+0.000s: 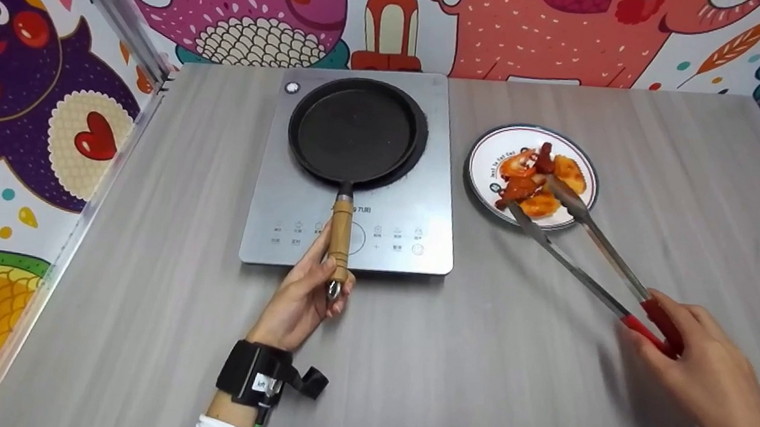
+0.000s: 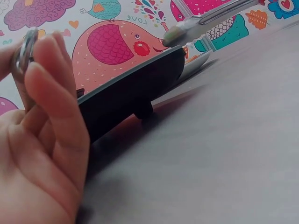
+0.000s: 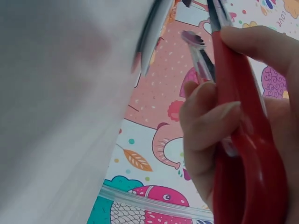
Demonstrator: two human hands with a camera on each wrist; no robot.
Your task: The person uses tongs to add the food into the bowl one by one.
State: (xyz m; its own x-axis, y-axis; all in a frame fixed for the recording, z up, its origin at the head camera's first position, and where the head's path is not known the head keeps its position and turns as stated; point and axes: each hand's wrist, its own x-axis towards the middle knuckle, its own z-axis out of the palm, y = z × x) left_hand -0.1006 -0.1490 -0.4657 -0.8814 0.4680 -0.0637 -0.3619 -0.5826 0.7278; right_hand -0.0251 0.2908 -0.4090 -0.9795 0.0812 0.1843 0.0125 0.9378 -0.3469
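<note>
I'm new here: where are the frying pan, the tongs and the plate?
Frying pan (image 1: 354,132): head view, on its black cooking surface.
Tongs (image 3: 252,122): right wrist view, on the red handle.
Plate (image 1: 479,170): head view, on its bare left rim.

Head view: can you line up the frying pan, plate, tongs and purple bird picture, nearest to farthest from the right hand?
1. Tongs, gripped in the right hand.
2. Plate, at the tongs' tips.
3. Frying pan, left of the plate.
4. Purple bird picture, on the far left.
</note>
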